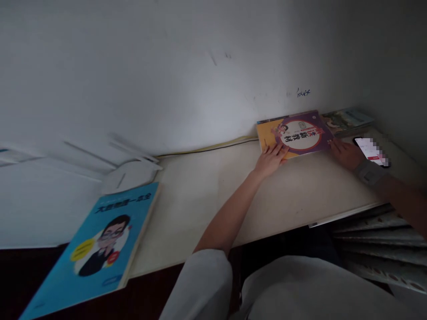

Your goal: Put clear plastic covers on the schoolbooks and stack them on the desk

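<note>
A purple and orange book [302, 134] with a white oval on its cover lies against the wall at the back of the table. My left hand [272, 156] rests on its near left corner, fingers stretched out and apart over the cover. At the book's right edge is my right hand [347, 153], its extended fingertips touching the near right corner; part of its fingers is hard to make out. Another thin edge shows behind the book, mostly covered by it.
A lit phone [368, 149] lies right of my right hand. Behind it are more books [348, 119] in the corner. A thick blue book [100, 249] juts past the table's [193, 209] left front edge, near a white router-like device [130, 175]. A cable [203, 149] runs along the wall.
</note>
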{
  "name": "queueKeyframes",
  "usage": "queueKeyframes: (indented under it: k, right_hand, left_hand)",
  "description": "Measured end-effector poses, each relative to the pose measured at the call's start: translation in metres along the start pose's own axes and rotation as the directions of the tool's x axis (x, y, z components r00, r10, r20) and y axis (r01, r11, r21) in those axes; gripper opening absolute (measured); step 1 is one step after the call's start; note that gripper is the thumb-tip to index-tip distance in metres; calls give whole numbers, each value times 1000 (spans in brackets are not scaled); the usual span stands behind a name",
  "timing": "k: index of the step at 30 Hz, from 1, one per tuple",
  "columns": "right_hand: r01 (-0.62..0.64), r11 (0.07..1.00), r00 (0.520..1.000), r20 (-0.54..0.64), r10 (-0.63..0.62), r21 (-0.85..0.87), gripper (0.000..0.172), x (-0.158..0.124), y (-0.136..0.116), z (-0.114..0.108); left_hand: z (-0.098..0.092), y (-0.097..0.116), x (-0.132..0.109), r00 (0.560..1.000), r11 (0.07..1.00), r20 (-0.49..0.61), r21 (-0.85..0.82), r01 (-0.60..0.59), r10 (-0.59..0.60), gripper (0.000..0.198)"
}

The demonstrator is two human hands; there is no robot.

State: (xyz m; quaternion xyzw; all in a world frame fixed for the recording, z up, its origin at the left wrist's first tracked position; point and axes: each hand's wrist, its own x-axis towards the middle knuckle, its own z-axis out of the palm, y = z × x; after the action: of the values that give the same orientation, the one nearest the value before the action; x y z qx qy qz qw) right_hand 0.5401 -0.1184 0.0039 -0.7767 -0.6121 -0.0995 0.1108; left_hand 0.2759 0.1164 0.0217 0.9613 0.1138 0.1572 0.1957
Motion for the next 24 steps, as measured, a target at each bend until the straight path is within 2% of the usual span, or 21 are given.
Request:
queueKeyframes:
  k: [4,8,12,18,21,24]
  right_hand:
    - [-28,995,1000,8,29,-99,53,-9,-11,3]
    - [-88,970,996,-36,82,-226,55,-9,-22,-2]
    - [-108,948,991,-105,80,-300,55,-7,-26,-6]
    - [-110,954,987,-139,74,-277,58,-7,-32,-10]
    - [-71,960,987,-160,28,-272,58,-5,-37,-11]
    - [-13,970,972,-230,-44,-241,56,-2,-46,-14]
  left_hand:
    - [-8,8,0,993,956,114,290,-46,13,55]
    - [-19,18,-4,993,879,116,470,-76,24,58]
    - [-26,21,-10,994,853,94,514,-90,49,59]
    - [-33,23,-23,997,857,69,511,-58,26,59]
    - [-35,24,-30,999,870,54,492,-34,9,60]
    - [-40,27,-39,999,882,47,472,-4,-20,61]
